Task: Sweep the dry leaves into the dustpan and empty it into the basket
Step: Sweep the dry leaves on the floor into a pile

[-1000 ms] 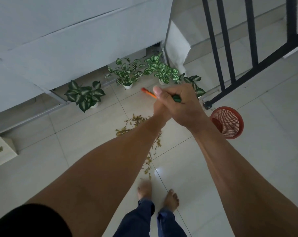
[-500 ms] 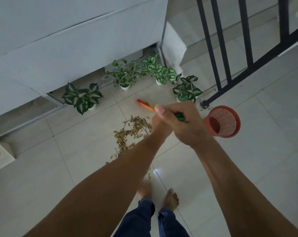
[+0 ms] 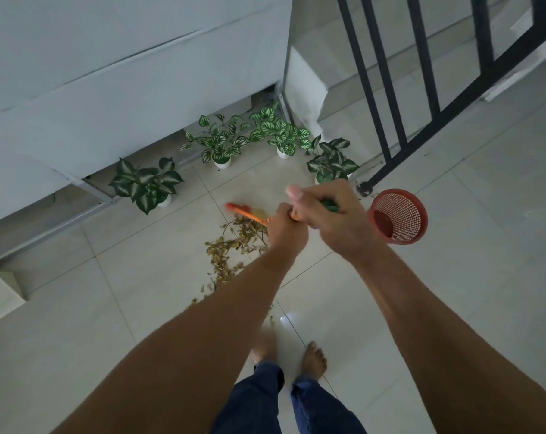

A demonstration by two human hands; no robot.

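Broom (image 3: 249,216), centre frame: left hand (image 3: 285,230), right hand (image 3: 331,214) both wrapped round it. Hazard: hard stroke scatters leaves (image 3: 231,249) among plants (image 3: 331,161).

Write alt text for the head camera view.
Seen from above, the left hand and right hand grip an orange broom handle over a trail of dry leaves on pale floor tiles. A red mesh basket sits to the right; potted plants line the wall.

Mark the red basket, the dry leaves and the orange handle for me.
red basket (image 3: 404,214), head view, mesh inner wall.
dry leaves (image 3: 223,249), head view, middle of the pile.
orange handle (image 3: 252,216), head view, bare shaft.
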